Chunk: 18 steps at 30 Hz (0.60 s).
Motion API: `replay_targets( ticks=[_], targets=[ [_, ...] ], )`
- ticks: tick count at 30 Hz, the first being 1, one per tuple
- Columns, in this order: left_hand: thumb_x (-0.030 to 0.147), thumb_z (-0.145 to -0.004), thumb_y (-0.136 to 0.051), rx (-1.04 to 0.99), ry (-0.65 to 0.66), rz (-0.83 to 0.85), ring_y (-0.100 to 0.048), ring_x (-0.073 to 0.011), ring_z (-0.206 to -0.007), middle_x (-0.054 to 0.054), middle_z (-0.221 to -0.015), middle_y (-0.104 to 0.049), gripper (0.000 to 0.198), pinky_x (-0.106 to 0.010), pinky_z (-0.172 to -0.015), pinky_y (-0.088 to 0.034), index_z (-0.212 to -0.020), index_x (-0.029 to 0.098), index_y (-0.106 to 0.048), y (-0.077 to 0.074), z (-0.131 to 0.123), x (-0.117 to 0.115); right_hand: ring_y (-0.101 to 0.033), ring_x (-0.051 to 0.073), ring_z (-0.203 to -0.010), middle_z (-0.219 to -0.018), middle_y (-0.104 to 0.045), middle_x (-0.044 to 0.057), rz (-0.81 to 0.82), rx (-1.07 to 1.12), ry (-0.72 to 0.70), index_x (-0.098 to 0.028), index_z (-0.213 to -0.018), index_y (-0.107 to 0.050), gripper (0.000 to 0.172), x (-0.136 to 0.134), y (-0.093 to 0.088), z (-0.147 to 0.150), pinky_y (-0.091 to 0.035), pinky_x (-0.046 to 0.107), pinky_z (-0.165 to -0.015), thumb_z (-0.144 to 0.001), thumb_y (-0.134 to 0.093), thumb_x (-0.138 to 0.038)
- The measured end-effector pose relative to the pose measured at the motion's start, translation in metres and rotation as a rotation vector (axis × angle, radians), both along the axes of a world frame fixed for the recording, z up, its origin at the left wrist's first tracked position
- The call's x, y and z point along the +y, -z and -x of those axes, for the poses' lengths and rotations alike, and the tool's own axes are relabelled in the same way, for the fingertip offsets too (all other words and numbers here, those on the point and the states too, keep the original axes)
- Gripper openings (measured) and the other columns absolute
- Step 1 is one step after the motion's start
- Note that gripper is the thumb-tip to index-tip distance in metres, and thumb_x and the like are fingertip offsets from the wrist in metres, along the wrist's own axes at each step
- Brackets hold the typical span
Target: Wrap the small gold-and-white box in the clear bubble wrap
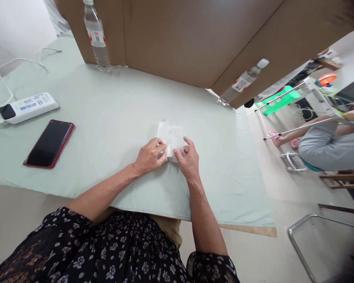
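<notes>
A small clear plastic bag lies on the pale green cloth in front of me, its near edge crumpled between my hands. My left hand pinches the bag's near left side, thumb and fingertips together. On the other side, my right hand grips the near right part with thumb and bent fingers, the index finger raised. A small pale piece shows at the bag between my thumbs; what it is, I cannot make out.
A phone with a red case and a white power bank with a cable lie to the left. Two water bottles stand against a cardboard panel at the back. To the right, a seated person is beside a metal-framed table.
</notes>
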<state>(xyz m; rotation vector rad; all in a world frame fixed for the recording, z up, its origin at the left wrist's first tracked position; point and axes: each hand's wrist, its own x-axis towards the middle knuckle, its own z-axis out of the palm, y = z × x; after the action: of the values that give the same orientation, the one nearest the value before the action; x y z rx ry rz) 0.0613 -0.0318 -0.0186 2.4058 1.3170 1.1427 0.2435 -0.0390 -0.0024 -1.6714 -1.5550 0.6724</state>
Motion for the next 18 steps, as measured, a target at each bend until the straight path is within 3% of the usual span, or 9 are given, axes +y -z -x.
replay_targets(
  ticks=[11, 18],
  targets=[
    [0.019, -0.087, -0.058, 0.005, 0.026, 0.156, -0.060, -0.0198, -0.093, -0.009, -0.104, -0.061, 0.015, -0.030, -0.079, -0.053, -0.099, 0.020, -0.067, 0.004, 0.000, 0.003, -0.064, 0.017, -0.073, -0.089, -0.070, 0.004, -0.074, -0.107, -0.057, -0.016, -0.143, -0.051, 0.059, -0.006, -0.009, 0.025, -0.052, 0.032, -0.075, -0.089, -0.055, -0.039],
    [0.019, -0.088, -0.057, -0.017, 0.039, 0.173, -0.061, -0.0196, -0.093, -0.009, -0.105, -0.062, 0.011, -0.030, -0.080, -0.053, -0.095, 0.019, -0.066, 0.005, -0.001, 0.005, -0.067, 0.019, -0.077, -0.097, -0.074, 0.007, -0.132, -0.195, -0.058, -0.017, -0.142, -0.054, 0.054, -0.009, 0.000, 0.030, -0.055, 0.034, -0.080, -0.092, -0.052, -0.037]
  ],
)
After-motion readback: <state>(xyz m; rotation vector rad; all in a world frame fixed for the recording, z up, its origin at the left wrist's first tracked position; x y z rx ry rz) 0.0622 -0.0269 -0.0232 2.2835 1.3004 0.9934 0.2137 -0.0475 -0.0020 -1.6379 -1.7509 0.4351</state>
